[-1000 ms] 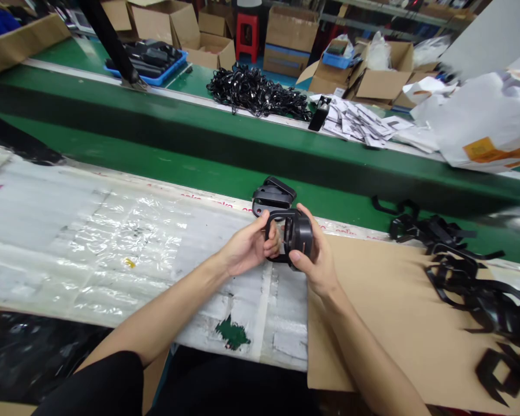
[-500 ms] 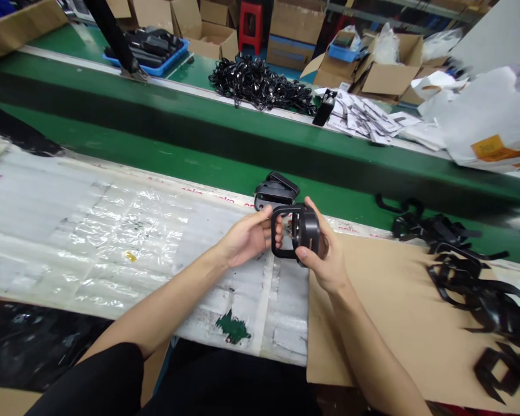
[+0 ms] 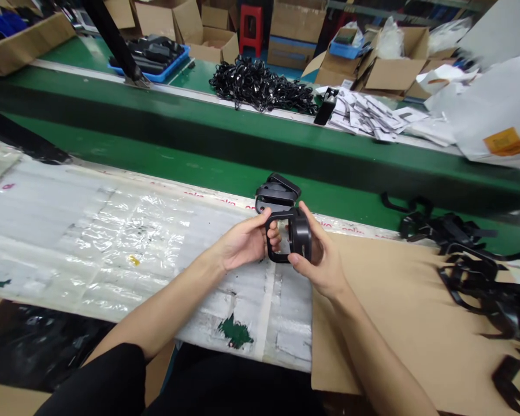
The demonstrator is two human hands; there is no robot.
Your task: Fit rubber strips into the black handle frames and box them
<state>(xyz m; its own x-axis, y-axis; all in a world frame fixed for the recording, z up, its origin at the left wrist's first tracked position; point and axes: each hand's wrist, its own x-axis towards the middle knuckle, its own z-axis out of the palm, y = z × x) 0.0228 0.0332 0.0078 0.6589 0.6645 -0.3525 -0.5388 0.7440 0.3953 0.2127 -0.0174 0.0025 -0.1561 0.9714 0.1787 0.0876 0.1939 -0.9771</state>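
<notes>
Head view: both hands raised over the near bench, on one black piece.
Left hand (image 3: 242, 242): narrow grip, fingers (image 3: 274, 234) curled through the loop of a black plastic frame (image 3: 301, 237), thumb over its top edge.
Right hand (image 3: 323, 260): narrow grip on the frame's thick end, thumb on the lower front, fingers behind.
Frame: open rectangular loop, thick block on its right side, held off the bench between both hands, near the bench's far edge.
Close by: second black plastic part (image 3: 277, 193) lies at that edge, just behind the frame.
Bench: plastic sheeting (image 3: 91, 231) with tape and marks.
Right: brown cardboard sheet (image 3: 394, 312) with loose black plastic parts (image 3: 481, 289).
Beyond: green conveyor (image 3: 199, 167), tangled black heap (image 3: 260, 86), blue tray (image 3: 149, 60), white papers (image 3: 364, 118).
</notes>
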